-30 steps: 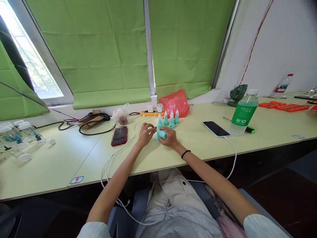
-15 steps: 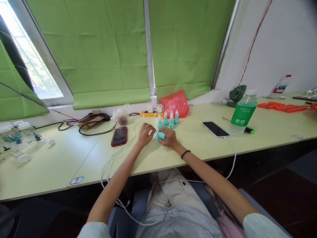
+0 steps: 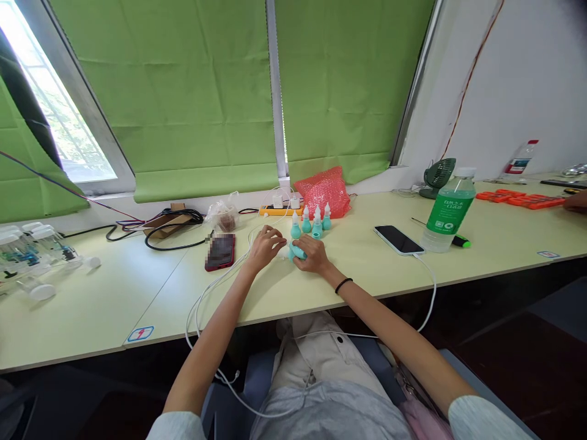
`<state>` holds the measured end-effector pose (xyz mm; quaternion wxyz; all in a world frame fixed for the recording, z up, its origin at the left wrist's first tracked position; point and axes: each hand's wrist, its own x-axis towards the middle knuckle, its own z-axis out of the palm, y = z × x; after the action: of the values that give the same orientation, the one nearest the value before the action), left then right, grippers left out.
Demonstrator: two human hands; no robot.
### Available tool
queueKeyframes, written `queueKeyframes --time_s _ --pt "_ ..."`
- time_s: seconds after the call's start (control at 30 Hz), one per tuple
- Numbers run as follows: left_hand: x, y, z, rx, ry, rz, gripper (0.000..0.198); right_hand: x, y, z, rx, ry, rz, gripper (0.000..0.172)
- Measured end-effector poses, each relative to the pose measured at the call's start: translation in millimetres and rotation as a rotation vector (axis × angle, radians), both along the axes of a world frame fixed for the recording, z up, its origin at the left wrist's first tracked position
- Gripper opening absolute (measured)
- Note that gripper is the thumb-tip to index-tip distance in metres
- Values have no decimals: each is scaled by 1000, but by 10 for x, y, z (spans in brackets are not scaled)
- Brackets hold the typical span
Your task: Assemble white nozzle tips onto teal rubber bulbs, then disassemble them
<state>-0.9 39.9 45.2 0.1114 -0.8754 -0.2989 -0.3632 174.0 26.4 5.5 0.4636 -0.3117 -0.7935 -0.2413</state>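
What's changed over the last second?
The left hand has drawn its fingertips slightly left, away from the teal bulb. At the far right edge, what looks like another person's hand now shows further into view. Unchanged: the right hand holds the bulb; the other teal bulbs stand beyond.

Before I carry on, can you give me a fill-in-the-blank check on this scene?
1. The ____ hand grips a teal bulb.
2. Beyond it, ____ upright teal bulbs stand together.
3. The bottle near the fan has a ____ label.
4. The white-edged phone lies with its screen facing ____.

Missing words: right; four; green; up.
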Motion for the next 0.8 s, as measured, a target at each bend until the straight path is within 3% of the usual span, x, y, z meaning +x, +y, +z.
queueKeyframes --time_s 0.37,0.8 --pt "-1 -35 49 33 72 29 10 1 11 -15 25 -47 -2 24" --pt "42 -81 38 197 224 161 19 -3 26 -24 23 -63 -7 24"
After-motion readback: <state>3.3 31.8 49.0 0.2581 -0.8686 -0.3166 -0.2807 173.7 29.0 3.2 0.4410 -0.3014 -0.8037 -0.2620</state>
